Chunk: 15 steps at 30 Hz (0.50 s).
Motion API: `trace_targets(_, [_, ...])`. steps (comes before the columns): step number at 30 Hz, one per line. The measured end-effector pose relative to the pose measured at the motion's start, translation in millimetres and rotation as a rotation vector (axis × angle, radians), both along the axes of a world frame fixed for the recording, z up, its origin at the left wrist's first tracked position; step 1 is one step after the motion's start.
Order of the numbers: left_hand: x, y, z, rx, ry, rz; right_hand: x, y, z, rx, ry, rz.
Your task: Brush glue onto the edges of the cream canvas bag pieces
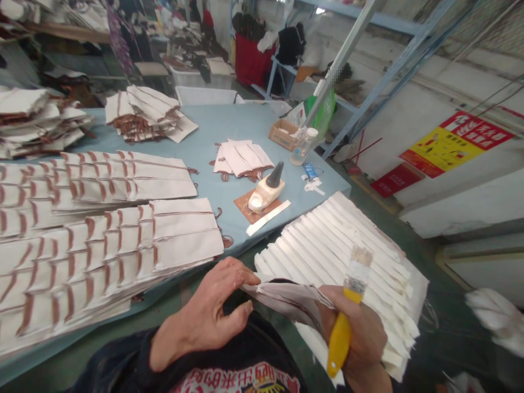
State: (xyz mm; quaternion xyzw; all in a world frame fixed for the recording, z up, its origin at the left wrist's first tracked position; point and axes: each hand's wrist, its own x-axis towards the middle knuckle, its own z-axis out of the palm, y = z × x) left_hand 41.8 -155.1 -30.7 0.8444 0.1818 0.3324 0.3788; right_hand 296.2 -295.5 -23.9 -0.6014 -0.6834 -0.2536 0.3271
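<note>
My left hand [208, 314] pinches the near edge of a thin stack of white paper pieces [286, 300] held over my lap. My right hand [360, 338] grips a yellow-handled brush [347, 311], bristles pointing up, and also supports the same stack from the right. Just behind my hands lies a fanned row of white paper strips [339, 245] on a board. On the blue table [229, 125] stand a cream glue bottle with a dark nozzle [268, 188] on a brown card, and a loose white strip [268, 217].
Fanned rows of white pieces with brown handles [98, 218] cover the table's left side, with more piles [147, 112] farther back. A small stack [242, 158], a cardboard box [283, 132] and a plastic bottle [303, 146] sit near the far right edge. Metal frame posts rise at right.
</note>
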Motion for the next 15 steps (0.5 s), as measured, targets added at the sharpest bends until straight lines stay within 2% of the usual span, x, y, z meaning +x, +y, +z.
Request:
trace_targets(3, [2, 4, 6.7, 0.000, 0.013, -0.056, -9, 10, 3.0, -0.026, 0.033, 0.014])
trace_targets(6, [4, 1, 7.7, -0.035, -0.073, -0.070, -20, 21, 4.5, 0.000, 0.069, -0.002])
trace_targets(9, [4, -10, 3.2, 0.010, -0.135, 0.075, -31, 23, -0.2, 0.025, 0.095, 0.002])
trace_targets(12, [3, -22, -3.0, 0.079, -0.112, 0.245, -40, 19, -7.8, 0.006, 0.143, 0.021])
trace_targets(15, [0, -29, -6.7, 0.088, -0.061, 0.306, -46, 16, -12.1, 0.013, 0.193, 0.035])
